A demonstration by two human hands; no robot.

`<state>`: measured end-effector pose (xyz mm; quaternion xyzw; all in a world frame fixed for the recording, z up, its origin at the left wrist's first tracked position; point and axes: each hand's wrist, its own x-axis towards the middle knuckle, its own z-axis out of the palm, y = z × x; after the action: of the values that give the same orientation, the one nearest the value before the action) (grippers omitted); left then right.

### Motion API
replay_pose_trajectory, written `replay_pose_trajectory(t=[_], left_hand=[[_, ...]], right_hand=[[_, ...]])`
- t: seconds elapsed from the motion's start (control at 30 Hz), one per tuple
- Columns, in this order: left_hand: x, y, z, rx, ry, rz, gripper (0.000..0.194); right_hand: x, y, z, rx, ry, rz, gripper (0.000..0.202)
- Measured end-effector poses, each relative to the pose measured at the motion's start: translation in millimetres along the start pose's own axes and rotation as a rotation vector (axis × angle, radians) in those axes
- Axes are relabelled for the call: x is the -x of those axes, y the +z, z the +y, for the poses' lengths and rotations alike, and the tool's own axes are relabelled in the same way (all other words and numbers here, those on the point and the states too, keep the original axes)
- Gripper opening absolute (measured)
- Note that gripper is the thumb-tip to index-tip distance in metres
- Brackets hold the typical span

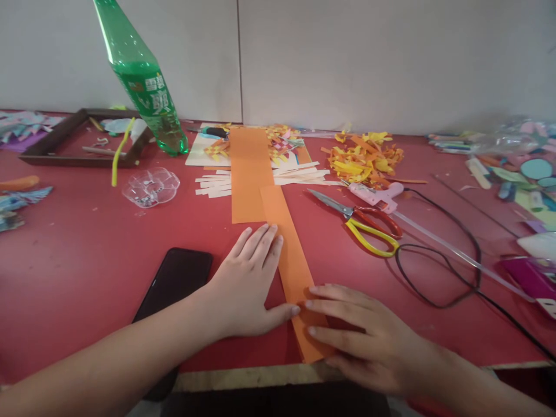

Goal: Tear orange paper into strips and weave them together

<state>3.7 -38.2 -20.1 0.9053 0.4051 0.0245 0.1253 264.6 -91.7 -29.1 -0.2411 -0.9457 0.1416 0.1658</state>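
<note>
A long orange paper strip [293,249] lies slanted on the red table in front of me. My left hand [247,284] rests along its left edge, fingers stretched out and thumb on the strip. From the right, my right hand [360,333] lays its spread fingertips on the strip's near end. The far end of the strip overlaps a wider orange paper sheet [249,168]. That sheet lies over a fan of thin white paper strips [215,184]. Scissors [360,220] with one red and one yellow handle lie to the right.
A pink glue gun [377,194] with a black cord lies behind the scissors, near yellow and orange paper scraps [365,156]. A black phone [176,278] lies beside my left forearm. Farther left are a green bottle [147,92], a clear flower-shaped dish [167,182] and a dark frame [80,162].
</note>
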Motion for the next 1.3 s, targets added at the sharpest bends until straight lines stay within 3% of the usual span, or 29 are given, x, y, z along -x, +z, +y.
replay_pose_trajectory(t=[0.27, 0.8, 0.97, 1.07, 1.3], left_hand=[[0, 1.3, 0, -0.025, 0.019, 0.014, 0.099], [-1, -2.1, 3, -0.027, 0.022, 0.033, 0.094], [-2, -1.5, 4, -0.01, 0.09, -0.024, 0.089], [-2, 0.5, 3, -0.001, 0.09, 0.005, 0.088], [-2, 0.5, 2, -0.047, -0.006, 0.123, 0.069]], right_hand=[[-9, -11, -4, 0.017, -0.079, -0.071, 0.036], [-21, -15, -5, -0.157, -0.058, -0.026, 0.024], [-17, -8, -7, -0.145, -0.045, 0.023, 0.017], [-16, -6, -10, -0.077, -0.029, 0.072, 0.023], [-10, -6, -9, 0.018, 0.03, 0.012, 0.041]])
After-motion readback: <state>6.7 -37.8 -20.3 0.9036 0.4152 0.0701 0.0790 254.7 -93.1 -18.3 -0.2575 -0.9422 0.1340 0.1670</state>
